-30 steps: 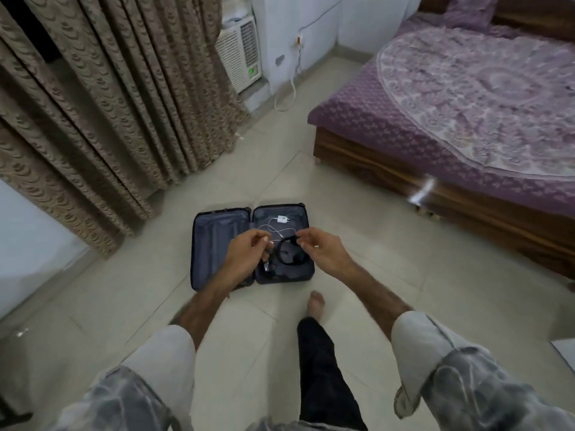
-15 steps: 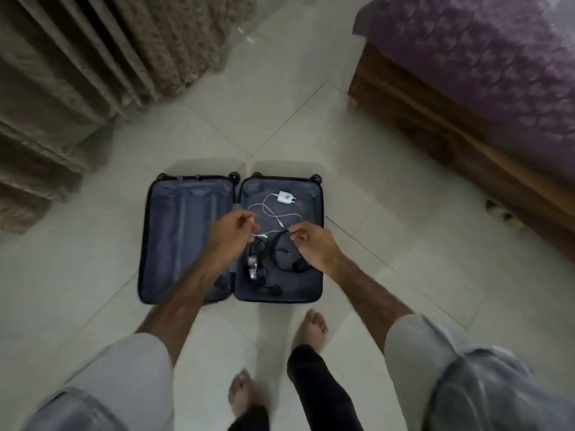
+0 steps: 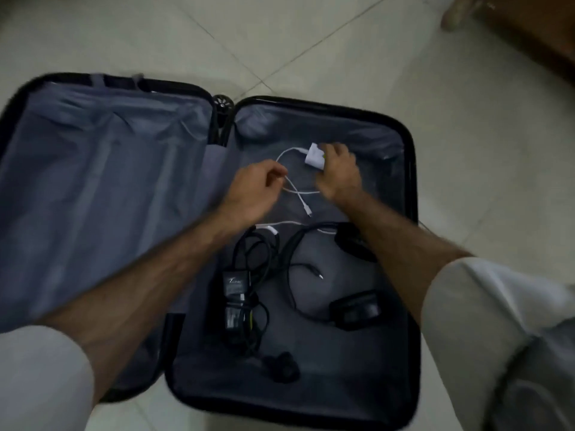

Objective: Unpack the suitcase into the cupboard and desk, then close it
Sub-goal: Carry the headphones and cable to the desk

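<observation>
A dark suitcase (image 3: 407,157) lies open flat on the tiled floor, its grey-lined left half bare. In the right half my right hand (image 3: 339,174) is closed on a white charger plug (image 3: 315,156) near the far end. My left hand (image 3: 256,189) pinches the plug's white cable (image 3: 295,191), which loops between the two hands. Below them lie black headphones (image 3: 354,309) with a thin cord, a black power adapter (image 3: 235,293) with coiled black cable, and a small black object (image 3: 281,365) near the front rim.
Pale floor tiles (image 3: 482,150) surround the suitcase. A wooden bed frame (image 3: 535,29) fills the top right corner, with a light bed foot (image 3: 457,10) beside it. A suitcase wheel (image 3: 222,102) sticks up at the hinge.
The view has dropped much closer to the suitcase. My right hand left the headphones and moved up onto the white plug; my left hand took hold of the white cable.
</observation>
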